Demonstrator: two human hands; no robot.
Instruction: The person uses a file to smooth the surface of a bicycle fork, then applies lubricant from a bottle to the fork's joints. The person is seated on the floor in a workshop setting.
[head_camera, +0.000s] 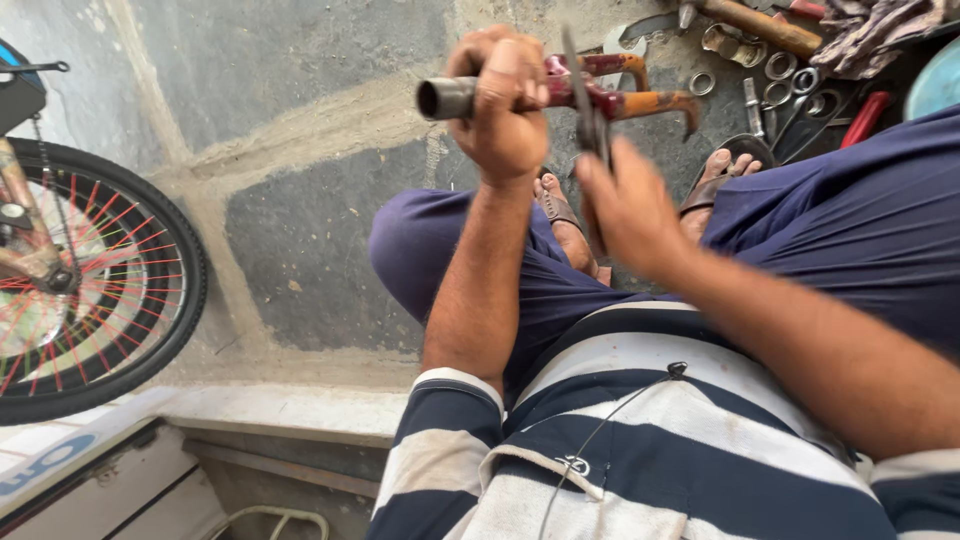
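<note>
While both hands (560, 150) grip a rusty bicycle fork (600, 95), tools (790, 85) litter the cracked concrete floor (300, 150).

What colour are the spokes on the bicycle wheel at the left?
The spokes of the bicycle wheel are mostly red, with some orange and green, seen in the head view.

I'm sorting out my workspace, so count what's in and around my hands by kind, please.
Hands: 2, left hand and right hand
Forked metal part with a grey tube, gripped by the left hand: 1
Dark flat tool at the right hand: 1
Bicycle wheel: 1
Metal rings on the floor: about 5
Total: about 10
</note>
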